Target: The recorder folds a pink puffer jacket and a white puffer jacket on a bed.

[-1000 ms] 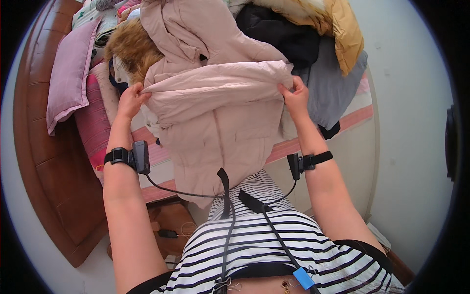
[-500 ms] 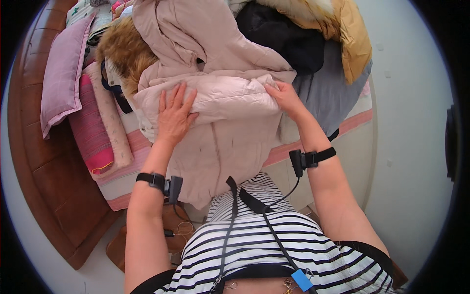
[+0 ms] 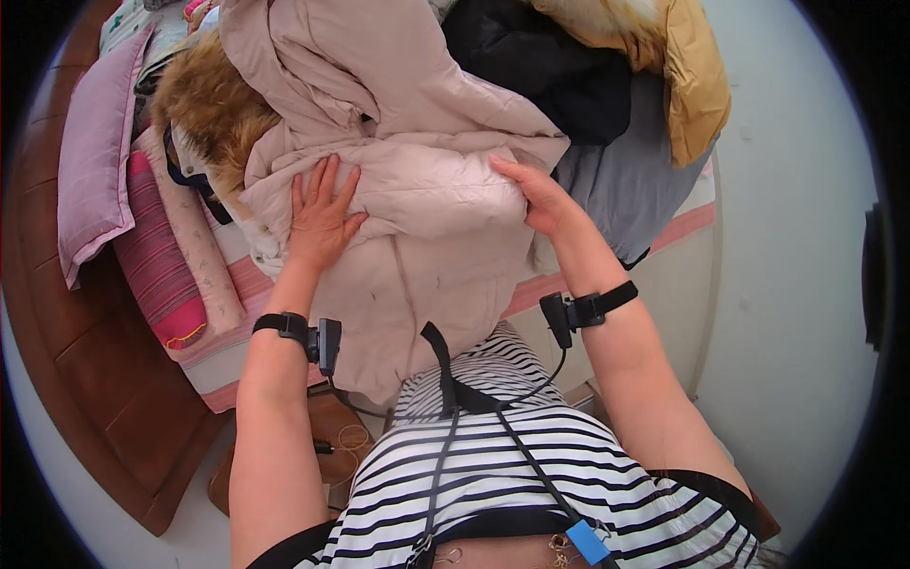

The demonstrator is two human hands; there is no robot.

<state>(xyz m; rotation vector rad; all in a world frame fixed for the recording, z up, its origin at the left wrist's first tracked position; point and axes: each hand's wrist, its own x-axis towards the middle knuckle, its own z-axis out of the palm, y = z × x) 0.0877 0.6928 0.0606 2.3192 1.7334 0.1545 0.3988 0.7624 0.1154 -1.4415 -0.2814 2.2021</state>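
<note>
A pale pink padded coat (image 3: 379, 284) lies bunched on the bed, its lower part hanging over the near edge toward me. Across its middle runs a thick, shinier folded-over part, perhaps a sleeve. My left hand (image 3: 322, 216) presses flat on the left end of this fold, fingers spread. At the fold's right end, my right hand (image 3: 550, 201) is closed round the edge, with one digit stretched over the top and the others at the side, partly hidden by the cloth.
Brown fur trim (image 3: 216, 109), a purple pillow (image 3: 100, 156) and a magenta striped bolster (image 3: 156, 251) lie left, beside the brown headboard (image 3: 109, 398). Behind the coat are a black garment (image 3: 540, 76), grey cloth (image 3: 626, 171) and a mustard jacket (image 3: 697, 81). A pale wall stands right.
My right hand has shifted from pinching the fold's upper right corner to clasping its right end. My left hand stays flat on the coat. The whole view has shifted slightly.
</note>
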